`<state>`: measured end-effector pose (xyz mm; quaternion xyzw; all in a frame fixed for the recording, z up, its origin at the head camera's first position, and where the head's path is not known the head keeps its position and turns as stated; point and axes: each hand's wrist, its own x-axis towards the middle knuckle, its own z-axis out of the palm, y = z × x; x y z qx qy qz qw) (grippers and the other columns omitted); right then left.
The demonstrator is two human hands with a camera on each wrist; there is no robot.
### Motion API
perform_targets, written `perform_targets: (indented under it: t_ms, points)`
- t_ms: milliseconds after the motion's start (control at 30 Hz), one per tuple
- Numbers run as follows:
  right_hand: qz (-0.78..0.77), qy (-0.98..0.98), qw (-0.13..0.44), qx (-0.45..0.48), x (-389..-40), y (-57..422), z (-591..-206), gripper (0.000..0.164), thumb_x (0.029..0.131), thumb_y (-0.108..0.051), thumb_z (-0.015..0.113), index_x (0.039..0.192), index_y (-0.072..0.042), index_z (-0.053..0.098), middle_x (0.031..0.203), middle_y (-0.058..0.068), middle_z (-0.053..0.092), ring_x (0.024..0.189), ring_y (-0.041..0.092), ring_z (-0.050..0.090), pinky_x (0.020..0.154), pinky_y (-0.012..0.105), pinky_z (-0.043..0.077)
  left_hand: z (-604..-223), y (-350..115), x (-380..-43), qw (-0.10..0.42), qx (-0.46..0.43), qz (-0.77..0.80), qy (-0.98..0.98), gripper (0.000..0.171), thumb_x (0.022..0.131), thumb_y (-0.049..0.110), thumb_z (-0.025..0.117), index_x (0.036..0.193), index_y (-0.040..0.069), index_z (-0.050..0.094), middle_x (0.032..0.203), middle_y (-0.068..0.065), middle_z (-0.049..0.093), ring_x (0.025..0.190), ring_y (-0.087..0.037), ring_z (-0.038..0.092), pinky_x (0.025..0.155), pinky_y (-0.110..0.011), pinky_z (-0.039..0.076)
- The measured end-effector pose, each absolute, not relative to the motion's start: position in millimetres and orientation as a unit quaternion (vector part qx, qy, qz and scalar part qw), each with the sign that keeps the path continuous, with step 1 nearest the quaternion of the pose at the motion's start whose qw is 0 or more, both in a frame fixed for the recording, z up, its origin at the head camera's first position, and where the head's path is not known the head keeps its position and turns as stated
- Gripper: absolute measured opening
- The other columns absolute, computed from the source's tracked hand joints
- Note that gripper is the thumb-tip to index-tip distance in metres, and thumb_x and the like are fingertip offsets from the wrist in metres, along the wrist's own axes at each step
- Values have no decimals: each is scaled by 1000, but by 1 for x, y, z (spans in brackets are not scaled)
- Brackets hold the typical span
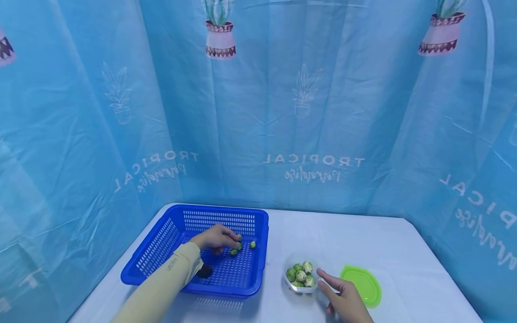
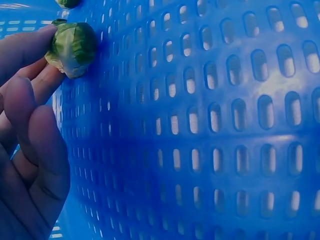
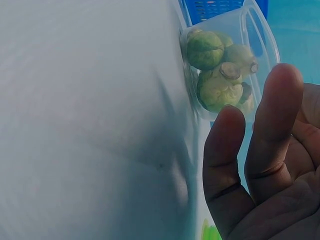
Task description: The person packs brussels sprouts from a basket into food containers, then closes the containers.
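Inside the blue plastic basket [image 1: 258,278], my left hand [image 1: 218,237] pinches a Brussels sprout [image 2: 75,47] between thumb and fingers, low over the slotted floor. Other loose sprouts lie close by, among them one Brussels sprout [image 1: 252,244] to the right of the fingertips. On the table a clear plastic container [image 1: 300,290] holds several Brussels sprouts [image 3: 206,50]. My right hand [image 1: 343,298] is at the container's right side with its fingers extended and nothing held. Whether a fingertip touches the container's wall, I cannot tell.
A bright green lid [image 1: 365,287] lies on the white table [image 1: 416,273], just behind and right of my right hand. A blue printed curtain [image 1: 266,112] hangs behind the table and along both sides. The basket's raised rim surrounds my left hand.
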<state>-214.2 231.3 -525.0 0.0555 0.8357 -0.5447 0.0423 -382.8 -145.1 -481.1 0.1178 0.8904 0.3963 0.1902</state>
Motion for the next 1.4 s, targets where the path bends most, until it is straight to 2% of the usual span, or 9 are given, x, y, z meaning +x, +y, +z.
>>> perform_targets:
  t_ms: [267, 367, 533, 767, 933, 1167, 1400]
  points:
    - [-552, 830, 48, 58, -214, 231, -524, 57, 86, -50, 62, 133, -18, 55, 134, 12, 57, 48, 19, 57, 46, 31, 47, -480, -144, -382, 192, 115, 397, 890, 31, 80, 32, 74, 106, 15, 72, 86, 1, 69, 44, -10, 40, 44, -25, 40]
    - [-555, 829, 49, 58, -214, 231, -524, 57, 86, -49, 62, 133, -19, 55, 135, 12, 56, 48, 19, 58, 47, 32, 48, -478, -142, -380, 188, 115, 398, 891, 29, 81, 30, 73, 105, 14, 71, 88, 1, 69, 44, -10, 39, 44, -25, 38]
    - [-553, 830, 50, 62, -214, 230, -525, 56, 86, -49, 63, 133, -18, 55, 134, 11, 56, 48, 18, 57, 47, 32, 48, -475, -139, -377, 180, 120, 389, 896, 30, 81, 30, 73, 107, 14, 71, 102, 3, 71, 46, -10, 40, 44, -24, 38]
    - [-552, 831, 47, 55, -214, 231, -524, 57, 86, -49, 61, 133, -17, 55, 134, 12, 56, 47, 18, 57, 46, 30, 47, -469, -138, -381, 170, 140, 389, 894, 29, 82, 32, 72, 108, 16, 70, 93, -8, 72, 44, -12, 43, 45, -25, 40]
    - [-554, 829, 47, 54, -214, 231, -523, 57, 86, -49, 62, 133, -17, 55, 134, 12, 56, 47, 18, 57, 45, 30, 47, -461, -137, -387, 165, 162, 415, 880, 29, 82, 32, 72, 107, 18, 70, 99, -13, 72, 41, -12, 41, 42, -29, 40]
    - [-552, 831, 50, 59, -216, 231, -522, 57, 85, -52, 61, 133, -21, 55, 135, 12, 55, 48, 18, 58, 46, 32, 48, -448, -129, -381, 154, 173, 432, 871, 28, 82, 38, 72, 105, 22, 69, 93, -3, 73, 44, -13, 45, 43, -25, 41]
    - [-548, 833, 48, 60, -213, 230, -522, 58, 86, -50, 61, 133, -18, 55, 133, 12, 57, 47, 18, 58, 44, 31, 46, -439, -126, -374, 135, 177, 459, 860, 30, 81, 42, 72, 105, 24, 69, 97, 1, 73, 45, -14, 46, 43, -27, 43]
